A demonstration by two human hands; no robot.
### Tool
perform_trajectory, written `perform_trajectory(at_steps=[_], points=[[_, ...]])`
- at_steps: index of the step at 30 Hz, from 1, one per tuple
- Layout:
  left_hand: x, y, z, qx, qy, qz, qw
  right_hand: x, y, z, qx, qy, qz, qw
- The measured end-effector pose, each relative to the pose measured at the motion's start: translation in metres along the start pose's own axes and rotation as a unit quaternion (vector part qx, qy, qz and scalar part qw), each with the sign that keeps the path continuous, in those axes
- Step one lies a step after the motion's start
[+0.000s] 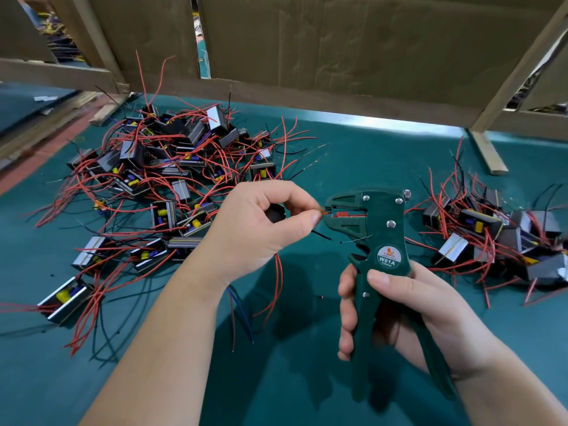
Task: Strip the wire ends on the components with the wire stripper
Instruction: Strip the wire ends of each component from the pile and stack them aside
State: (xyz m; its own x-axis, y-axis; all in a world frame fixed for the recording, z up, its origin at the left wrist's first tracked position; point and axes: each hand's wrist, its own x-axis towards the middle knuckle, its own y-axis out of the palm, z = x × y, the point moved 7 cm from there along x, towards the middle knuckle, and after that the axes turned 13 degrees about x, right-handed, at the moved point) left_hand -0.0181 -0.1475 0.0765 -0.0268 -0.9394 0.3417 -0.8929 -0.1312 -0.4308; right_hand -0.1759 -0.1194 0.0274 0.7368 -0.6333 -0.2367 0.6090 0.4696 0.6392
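My right hand [408,305] grips the handles of a dark green wire stripper [381,238], held upright with its jaws pointing left. My left hand [258,229] pinches a red wire end [326,212] between thumb and forefinger, and the tip lies in the stripper's jaws. A black component [275,213] is tucked in the left palm, mostly hidden, with red wires [278,284] and a thin black wire [322,235] hanging from it.
A big pile of black components with red wires [166,176] covers the green table [307,364] at left. A smaller pile [498,238] lies at right. Cardboard walls [338,47] and wooden slats [488,152] close off the back.
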Motion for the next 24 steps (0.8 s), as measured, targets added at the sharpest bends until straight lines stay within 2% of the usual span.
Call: perform_trajectory(at_steps=[8, 13, 24], points=[[-0.0003, 0.0010, -0.0024, 0.003, 0.011, 0.015, 1.000, -0.0007, -0.0005, -0.0007, -0.001, 0.008, 0.005, 1.000], [0.0001, -0.0005, -0.0010, 0.044, 0.022, 0.026, 0.998, -0.0003, -0.0040, -0.0004, -0.017, 0.003, -0.008, 1.000], [0.0012, -0.0030, 0.0019, 0.096, 0.031, 0.006, 0.995, -0.0004, -0.0050, -0.0021, -0.028, 0.005, -0.020, 0.999]])
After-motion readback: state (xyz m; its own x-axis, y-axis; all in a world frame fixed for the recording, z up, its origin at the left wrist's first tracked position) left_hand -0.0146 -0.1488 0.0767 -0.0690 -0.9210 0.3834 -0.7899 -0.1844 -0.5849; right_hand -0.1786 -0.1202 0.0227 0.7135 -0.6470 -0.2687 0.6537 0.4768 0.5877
